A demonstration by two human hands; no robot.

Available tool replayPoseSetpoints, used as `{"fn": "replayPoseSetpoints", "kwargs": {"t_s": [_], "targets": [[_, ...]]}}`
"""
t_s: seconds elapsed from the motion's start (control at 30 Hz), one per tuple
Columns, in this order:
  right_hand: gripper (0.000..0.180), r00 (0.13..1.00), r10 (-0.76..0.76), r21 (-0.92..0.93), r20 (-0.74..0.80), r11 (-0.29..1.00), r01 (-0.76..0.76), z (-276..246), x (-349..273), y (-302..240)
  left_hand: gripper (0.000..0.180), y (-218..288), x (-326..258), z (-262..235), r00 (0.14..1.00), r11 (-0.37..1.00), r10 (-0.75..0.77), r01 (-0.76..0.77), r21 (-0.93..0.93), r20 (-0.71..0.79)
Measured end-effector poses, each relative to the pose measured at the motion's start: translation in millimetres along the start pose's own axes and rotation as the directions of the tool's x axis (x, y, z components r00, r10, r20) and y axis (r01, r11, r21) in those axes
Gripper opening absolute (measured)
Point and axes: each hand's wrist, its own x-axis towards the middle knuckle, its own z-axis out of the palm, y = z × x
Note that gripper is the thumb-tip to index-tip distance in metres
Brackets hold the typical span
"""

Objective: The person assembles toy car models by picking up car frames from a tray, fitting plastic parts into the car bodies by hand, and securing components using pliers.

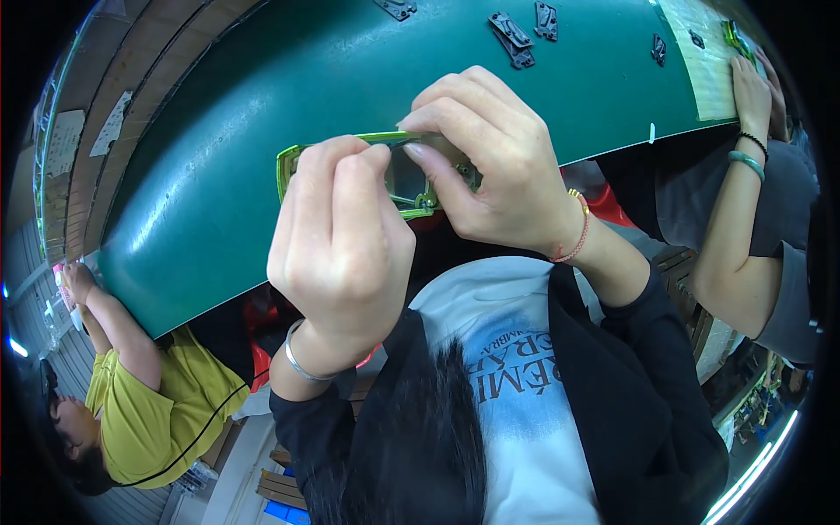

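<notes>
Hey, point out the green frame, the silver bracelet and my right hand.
Green frame (284, 168): head view, on its left end.
Silver bracelet (290, 351): head view, on the band's left side.
Right hand (506, 156): head view, on its back.

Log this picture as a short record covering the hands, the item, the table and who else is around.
Left hand: fingers curled, over the near side of the frame
Right hand: thumb and fingers at the frame's upper edge
Item: lime-green frame, between the hands
Grip: fingertips partly hidden; cannot tell if they pinch a small piece
Surface: green table
Loose items: several dark parts, toward the far side
Others: person in yellow at left; co-worker's hand at right
</notes>
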Motion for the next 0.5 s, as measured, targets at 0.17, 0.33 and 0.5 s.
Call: {"fn": "replayPoseSetpoints", "kwargs": {"t_s": [0.17,0.33,0.5], "targets": [[0.018,0.998,-0.037,-0.018,-0.047,0.999,0.036,3,-2,3,0.018,2,-4,4,0.999,1.0,0.016,-0.015,0.019,-0.045],[0.018,0.999,-0.016,-0.043,-0.046,0.999,0.014,1,-3,0,0.021,3,0,2,0.995,0.995,-0.092,0.091,-0.032,-0.046],[0.02,0.999,-0.02,-0.059,-0.048,0.998,0.017,-2,-6,1,0.031,4,14,-15,0.985,0.998,-0.06,0.053,0.045,0.159]]}}
